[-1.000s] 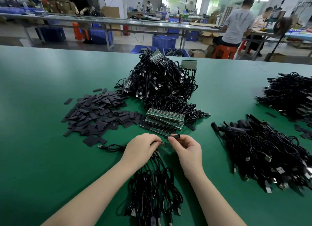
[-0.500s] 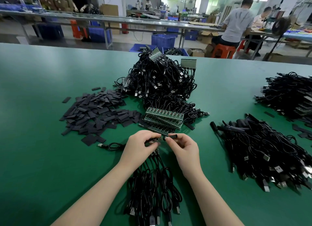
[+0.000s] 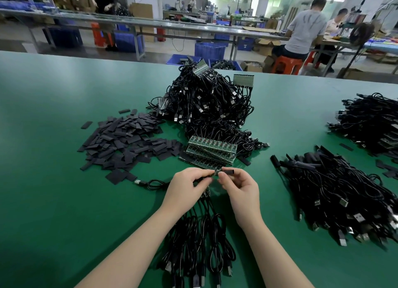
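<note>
Pinching 1 sleeve (image 3: 229, 171) w/ R hand (image 3: 242, 191) | L hand (image 3: 188, 186) grips 1 pcb (image 3: 216, 173)

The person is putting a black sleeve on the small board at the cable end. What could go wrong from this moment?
The black sleeve, pinched by the right hand, may catch on the small board that the left hand holds, and slip away. The cable bundle lies between the forearms, so a pull could drag or tangle its cables. The stack of board strips sits just beyond the fingers and might be knocked.
</note>
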{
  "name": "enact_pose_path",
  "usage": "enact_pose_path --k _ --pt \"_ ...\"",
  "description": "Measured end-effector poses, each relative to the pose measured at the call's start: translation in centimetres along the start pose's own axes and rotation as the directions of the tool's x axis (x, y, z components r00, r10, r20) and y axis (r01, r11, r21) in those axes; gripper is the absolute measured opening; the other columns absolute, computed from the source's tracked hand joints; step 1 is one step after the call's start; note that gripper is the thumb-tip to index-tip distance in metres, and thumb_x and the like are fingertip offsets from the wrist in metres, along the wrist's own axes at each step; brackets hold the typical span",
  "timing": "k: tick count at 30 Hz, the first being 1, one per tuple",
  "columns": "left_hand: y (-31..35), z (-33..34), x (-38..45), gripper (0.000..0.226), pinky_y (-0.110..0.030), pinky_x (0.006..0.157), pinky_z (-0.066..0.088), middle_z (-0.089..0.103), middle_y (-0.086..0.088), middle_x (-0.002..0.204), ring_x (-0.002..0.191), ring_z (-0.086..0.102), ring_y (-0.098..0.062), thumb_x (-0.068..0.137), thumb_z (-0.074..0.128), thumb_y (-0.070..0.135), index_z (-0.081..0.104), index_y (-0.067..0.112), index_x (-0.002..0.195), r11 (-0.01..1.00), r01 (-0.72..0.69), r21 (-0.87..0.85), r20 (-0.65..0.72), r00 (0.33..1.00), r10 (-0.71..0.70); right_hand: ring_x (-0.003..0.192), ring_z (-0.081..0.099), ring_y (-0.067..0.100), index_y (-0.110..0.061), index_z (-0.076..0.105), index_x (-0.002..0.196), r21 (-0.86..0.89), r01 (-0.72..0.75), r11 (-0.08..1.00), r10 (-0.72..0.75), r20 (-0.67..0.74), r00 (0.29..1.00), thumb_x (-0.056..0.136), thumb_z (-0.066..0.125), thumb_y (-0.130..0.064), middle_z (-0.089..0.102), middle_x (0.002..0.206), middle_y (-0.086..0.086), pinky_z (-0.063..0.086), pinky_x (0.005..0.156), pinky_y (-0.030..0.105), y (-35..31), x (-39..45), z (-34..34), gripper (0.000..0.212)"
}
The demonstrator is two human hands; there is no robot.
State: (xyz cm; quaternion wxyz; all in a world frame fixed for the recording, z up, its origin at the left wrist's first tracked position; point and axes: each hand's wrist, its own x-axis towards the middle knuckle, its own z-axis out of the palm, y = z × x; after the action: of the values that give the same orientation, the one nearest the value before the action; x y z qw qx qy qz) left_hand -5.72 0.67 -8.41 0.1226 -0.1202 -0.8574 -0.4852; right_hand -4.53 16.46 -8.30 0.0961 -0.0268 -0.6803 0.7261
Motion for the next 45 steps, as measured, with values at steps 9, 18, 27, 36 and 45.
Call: enact_pose_path --k 9,18,27,36,45 --pt "-0.2 -0.1 -0.2 0.025 -0.009 0.086 0.046 0.069 0.021 0.103 0.100 0.060 0.009 0.089 0.069 0.021 0.074 0.034 0.110 1.000 -0.016 -0.021 0.013 1.000 0.016 0.087 0.074 0.029 -0.018 0.074 0.093 0.005 -0.028 1.000 0.028 0.031 0.999 0.087 0.075 -0.011 0.077 0.086 0.007 0.059 0.086 0.044 0.0 -0.1 0.1 0.010" --pt "-0.1 -0.1 -0.3 0.034 -0.005 0.085 0.043 0.068 0.023 0.101 0.099 0.060 0.009 0.086 0.072 0.023 0.068 0.041 0.115 0.999 0.010 -0.053 0.025 1.000 -0.009 0.085 0.073 0.030 -0.022 0.076 0.088 -0.041 -0.024 0.999 0.026 0.059 0.998 0.085 0.077 -0.016 0.076 0.084 0.005 0.060 0.081 0.039 0.0 0.0 0.0 0.008" --pt "0.4 -0.7 -0.6 0.046 -0.012 0.087 0.047 0.070 0.028 0.101 0.100 0.058 0.015 0.081 0.074 0.032 0.057 0.059 0.114 0.998 0.024 0.061 0.010 1.000 -0.025 0.069 0.065 0.003 -0.023 0.078 0.086 -0.088 0.001 0.996 0.009 0.117 0.993 0.081 0.081 -0.018 0.076 0.079 -0.003 0.050 0.064 0.015 0.1 0.1 0.0 0.008" --pt "0.4 -1.0 -0.9 0.029 -0.022 0.086 0.051 0.071 0.026 0.096 0.096 0.062 0.009 0.079 0.077 0.033 0.071 0.048 0.103 1.000 0.015 0.019 0.044 0.999 -0.016 0.072 0.066 0.012 -0.029 0.078 0.084 -0.034 -0.015 0.999 0.018 0.084 0.996 0.084 0.078 -0.018 0.075 0.079 0.007 0.055 0.070 0.028 0.1 0.4 -0.2 0.011" --pt "0.6 -0.7 -1.2 0.031 -0.029 0.087 0.053 0.073 0.015 0.102 0.096 0.065 0.001 0.085 0.073 0.021 0.072 0.032 0.114 0.993 0.002 0.117 -0.057 0.998 0.005 0.080 0.071 0.021 -0.028 0.078 0.087 -0.036 -0.056 0.998 0.060 0.119 0.991 0.083 0.080 -0.020 0.077 0.084 0.007 0.058 0.080 0.040 0.1 0.1 0.0 0.009"
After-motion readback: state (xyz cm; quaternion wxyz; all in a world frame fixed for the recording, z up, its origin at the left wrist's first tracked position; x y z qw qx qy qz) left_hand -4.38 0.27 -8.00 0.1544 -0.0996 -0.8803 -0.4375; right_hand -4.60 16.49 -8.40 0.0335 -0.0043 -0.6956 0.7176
